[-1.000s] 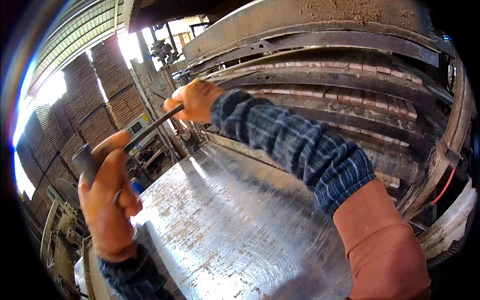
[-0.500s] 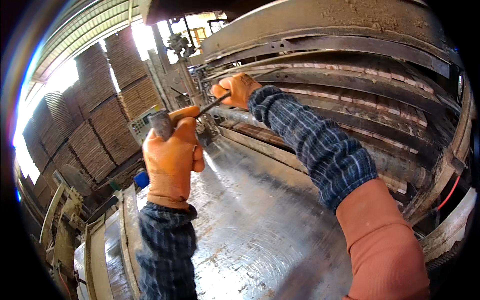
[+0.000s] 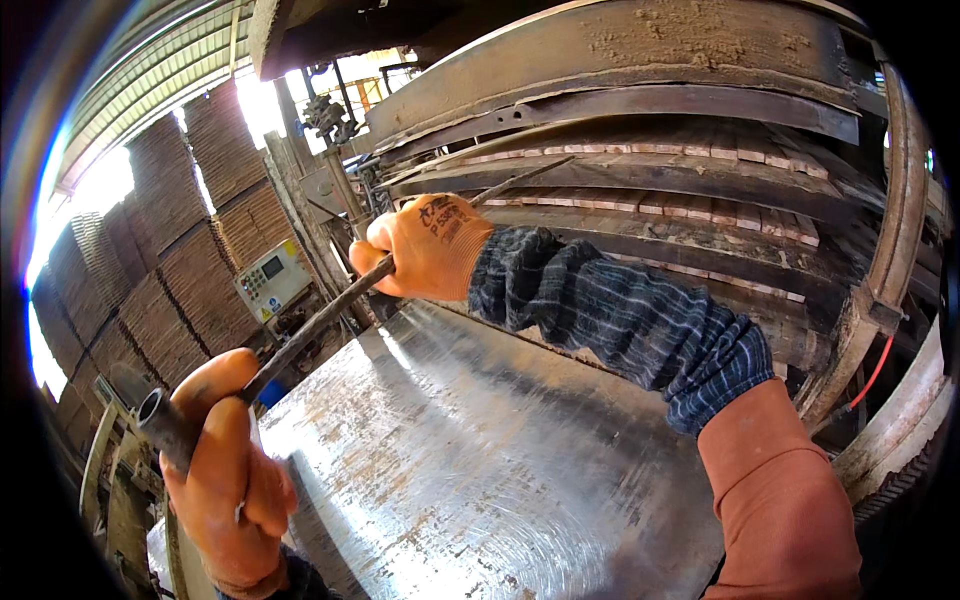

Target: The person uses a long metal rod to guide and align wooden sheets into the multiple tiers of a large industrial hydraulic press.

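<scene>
A long thin metal rod (image 3: 318, 322) slants up from the lower left toward the stacked press on the right. Its near end has a short crosswise tube handle (image 3: 165, 428), and my gloved left hand (image 3: 232, 475) is closed around that. Farther along the shaft, my right hand (image 3: 432, 245) in an orange glove grips the rod. Beyond the right hand the rod's far end reaches the layered press (image 3: 680, 170), by its upper layers. Both hands are above a shiny, scratched metal plate (image 3: 470, 450).
Thin reddish-brown boards lie between the press's heavy metal platens. A metal upright (image 3: 890, 230) bounds its right side, with a red hose (image 3: 875, 375) nearby. Tall stacks of brown sheets (image 3: 180, 310) stand at the left, behind a control panel (image 3: 273, 280) with buttons.
My left hand has come down and toward me with the handle, drawing more of the rod into view. The right hand has shifted slightly left and down. The view has turned a little.
</scene>
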Demonstrator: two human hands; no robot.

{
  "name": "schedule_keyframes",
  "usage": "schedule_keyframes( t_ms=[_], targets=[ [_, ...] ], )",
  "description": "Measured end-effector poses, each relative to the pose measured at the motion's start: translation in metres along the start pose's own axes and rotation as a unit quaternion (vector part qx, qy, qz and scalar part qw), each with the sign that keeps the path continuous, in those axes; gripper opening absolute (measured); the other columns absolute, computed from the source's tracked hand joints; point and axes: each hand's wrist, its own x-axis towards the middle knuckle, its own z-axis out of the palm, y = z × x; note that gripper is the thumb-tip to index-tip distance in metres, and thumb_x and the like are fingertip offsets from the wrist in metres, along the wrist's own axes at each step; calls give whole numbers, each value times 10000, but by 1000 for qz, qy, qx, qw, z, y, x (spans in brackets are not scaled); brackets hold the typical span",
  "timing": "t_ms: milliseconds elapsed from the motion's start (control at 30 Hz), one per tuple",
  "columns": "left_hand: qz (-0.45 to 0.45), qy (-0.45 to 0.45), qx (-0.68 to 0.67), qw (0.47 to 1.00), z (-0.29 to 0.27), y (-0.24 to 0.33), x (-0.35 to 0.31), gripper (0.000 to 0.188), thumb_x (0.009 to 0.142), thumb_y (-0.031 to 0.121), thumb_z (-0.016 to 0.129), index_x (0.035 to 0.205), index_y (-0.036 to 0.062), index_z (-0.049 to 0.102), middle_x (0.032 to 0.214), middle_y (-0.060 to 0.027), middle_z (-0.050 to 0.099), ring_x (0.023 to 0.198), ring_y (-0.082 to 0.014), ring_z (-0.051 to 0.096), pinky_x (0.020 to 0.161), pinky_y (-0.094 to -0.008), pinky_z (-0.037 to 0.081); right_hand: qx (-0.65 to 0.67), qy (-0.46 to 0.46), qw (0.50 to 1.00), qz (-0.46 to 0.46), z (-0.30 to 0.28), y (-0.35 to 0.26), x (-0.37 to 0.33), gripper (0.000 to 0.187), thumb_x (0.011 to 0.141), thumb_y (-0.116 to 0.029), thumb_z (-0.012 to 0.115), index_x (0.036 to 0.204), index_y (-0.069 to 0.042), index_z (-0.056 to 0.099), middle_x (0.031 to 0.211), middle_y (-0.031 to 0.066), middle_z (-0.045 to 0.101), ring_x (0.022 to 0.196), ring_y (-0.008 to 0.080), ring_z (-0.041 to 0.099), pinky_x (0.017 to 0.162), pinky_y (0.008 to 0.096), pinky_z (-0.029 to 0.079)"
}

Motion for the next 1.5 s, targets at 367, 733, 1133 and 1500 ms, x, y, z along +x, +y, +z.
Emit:
schedule_keyframes(
  t_ms=[367, 733, 1133, 1500],
  targets=[
    [-44, 29, 7, 999, 41, 31, -18, 300, 921, 86, 532, 1168, -62, 616, 647, -55, 614, 336, -68, 432, 316, -220, 323, -198, -8, 978, -73, -22, 6, -18, 166, 883, -275, 640, 999, -158, 617, 815, 55, 670, 736, 227, 696, 664, 388, 552],
    [-85, 9, 22, 996, 70, 23, -39, 305, 959, 146, 556, 1196, -34, 623, 493, 14, 491, 342, -66, 403, 334, -231, 292, -69, -7, 997, 40, -44, 12, -52, 222, 848, -337, 661, 812, -119, 644, 758, 126, 678, 710, 319, 678, 666, 435, 526],
    [-80, 41, 33, 995, 64, 53, -67, 290, 963, 111, 513, 1193, -32, 616, 492, 14, 472, 323, -52, 385, 314, -224, 260, -30, 82, 996, -8, -61, -13, -62, 388, 899, -313, 575, 620, -44, 561, 596, 175, 586, 537, 372, 605, 518, 455, 464],
    [-81, 52, 12, 995, 82, 60, -73, 251, 908, 36, 536, 1118, -44, 648, 676, -83, 598, 341, -103, 451, 317, -239, 338, -22, 41, 998, 31, -66, -11, -67, 386, 880, -364, 602, 684, -34, 639, 635, 200, 620, 597, 368, 640, 583, 453, 499]
  ],
)
